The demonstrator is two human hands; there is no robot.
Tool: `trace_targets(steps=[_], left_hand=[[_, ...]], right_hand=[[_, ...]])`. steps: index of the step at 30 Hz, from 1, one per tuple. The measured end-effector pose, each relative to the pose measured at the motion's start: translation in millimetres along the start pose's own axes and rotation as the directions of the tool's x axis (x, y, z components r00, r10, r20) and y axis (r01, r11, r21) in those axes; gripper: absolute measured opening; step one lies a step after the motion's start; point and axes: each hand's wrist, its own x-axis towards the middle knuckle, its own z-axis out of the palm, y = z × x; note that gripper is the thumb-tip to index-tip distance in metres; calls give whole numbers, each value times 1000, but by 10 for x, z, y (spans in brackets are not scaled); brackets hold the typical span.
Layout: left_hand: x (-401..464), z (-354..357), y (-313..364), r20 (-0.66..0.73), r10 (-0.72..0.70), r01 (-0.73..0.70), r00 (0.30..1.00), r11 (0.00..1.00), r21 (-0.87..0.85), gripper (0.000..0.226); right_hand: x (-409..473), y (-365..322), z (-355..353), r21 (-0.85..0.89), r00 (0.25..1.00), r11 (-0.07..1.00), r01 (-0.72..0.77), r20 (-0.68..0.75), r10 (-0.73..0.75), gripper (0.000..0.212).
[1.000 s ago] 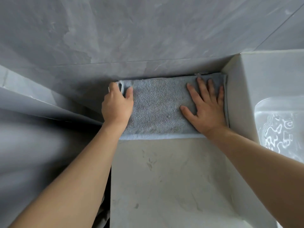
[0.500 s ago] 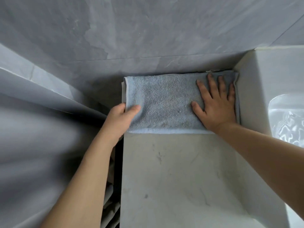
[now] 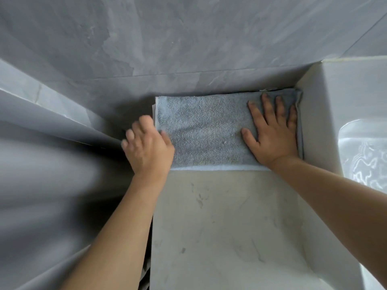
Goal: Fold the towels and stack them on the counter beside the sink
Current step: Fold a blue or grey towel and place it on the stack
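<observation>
A folded grey-blue towel (image 3: pixel 205 130) lies flat at the back of the pale counter (image 3: pixel 219 227), against the wall and beside the raised sink side. A lighter layer shows along its front edge (image 3: pixel 209 168). My right hand (image 3: pixel 272 132) presses flat on the towel's right part, fingers straight and spread. My left hand (image 3: pixel 148 147) is blurred at the towel's near left edge. Its fingers are loosely spread out past the edge and only the thumb side overlaps the cloth.
The white sink (image 3: pixel 366 160) sits at the right, its tall side wall (image 3: pixel 318 122) touching the towel's right end. Grey stone wall (image 3: pixel 188 49) stands right behind the towel. A dark gap (image 3: pixel 147 258) runs along the counter's left edge.
My left hand slid from the towel's far left corner down its left edge, gripped the near corner, and now has its fingers spread loose. My right hand stayed flat on the towel.
</observation>
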Motion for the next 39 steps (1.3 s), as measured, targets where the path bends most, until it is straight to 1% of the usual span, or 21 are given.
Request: trace_targets(steps=[1, 2, 3, 4, 5, 6, 7, 8, 9, 13, 19, 22, 26, 28, 30, 32, 34, 36, 39], left_hand=[[2, -25, 124, -89, 75, -77, 993, 997, -21, 28], [7, -36, 282, -158, 183, -198, 970, 976, -86, 29], [6, -21, 459, -185, 311, -341, 932, 926, -163, 30], [-3, 15, 636, -158, 440, -466, 884, 856, -224, 32], [-18, 66, 779, -77, 549, -549, 832, 798, -248, 36], [-36, 132, 869, 27, 619, -597, 785, 768, -234, 42], [-41, 221, 902, 121, 641, -615, 758, 764, -193, 47], [-36, 319, 879, 187, 631, -613, 753, 776, -148, 51], [-33, 409, 825, 217, 616, -606, 758, 787, -118, 54], [36, 570, 727, 217, 602, -599, 768, 796, -90, 64], [216, 532, 288, 228, 441, -454, 868, 891, 4, 72], [224, 511, 196, 193, 376, -378, 906, 925, -27, 71], [215, 511, 219, 203, 354, -356, 913, 934, -30, 72], [229, 497, 254, 211, 343, -352, 915, 936, 5, 73], [193, 446, 376, 185, 332, -344, 925, 938, 38, 74], [75, 413, 509, 155, 387, -393, 909, 919, 12, 75], [-56, 442, 495, 186, 444, -449, 877, 893, -14, 75], [-97, 494, 319, 224, 386, -396, 895, 918, -4, 77], [-70, 504, 176, 215, 298, -305, 930, 952, -3, 83]], right_hand=[[0, -5, -2, -8, 1000, 1000, -2, -6, 2, 69], [0, -9, -3, -11, 1000, 1000, -3, -9, 3, 67], [1, -12, -8, -8, 1000, 1000, -3, -8, 3, 65], [-1, -10, -15, -1, 1000, 1000, -3, -5, 3, 64], [-6, -10, -22, 6, 1000, 1000, -3, -3, 3, 63], [-8, -12, -27, 10, 1000, 1000, -3, -4, 3, 62], [-5, -12, -28, 12, 1000, 1000, -3, -8, 3, 61], [-3, -12, -26, 13, 1000, 1000, -3, -11, 3, 60], [-4, -12, -20, 14, 1000, 1000, -4, -12, 4, 59], [3, -4, -2, 20, 1000, 1000, -14, -25, 14, 58], [-10, -19, 8, 24, 997, 999, -24, -72, 26, 60], [-17, -19, 11, 17, 997, 1000, -18, -77, 19, 60], [-13, -22, -3, 0, 998, 1000, -19, -63, 19, 62], [-20, -31, -14, -9, 998, 1000, -21, -53, 20, 62], [-23, -42, -24, -16, 999, 1000, -12, -44, 12, 63], [-18, -38, -22, -20, 999, 1000, -12, -39, 11, 63], [-21, -23, -7, -23, 999, 1000, -15, -39, 14, 63], [-17, -26, 12, -24, 999, 1000, -8, -42, 7, 63], [-8, -22, 11, -19, 999, 1000, -6, -37, 5, 64]])
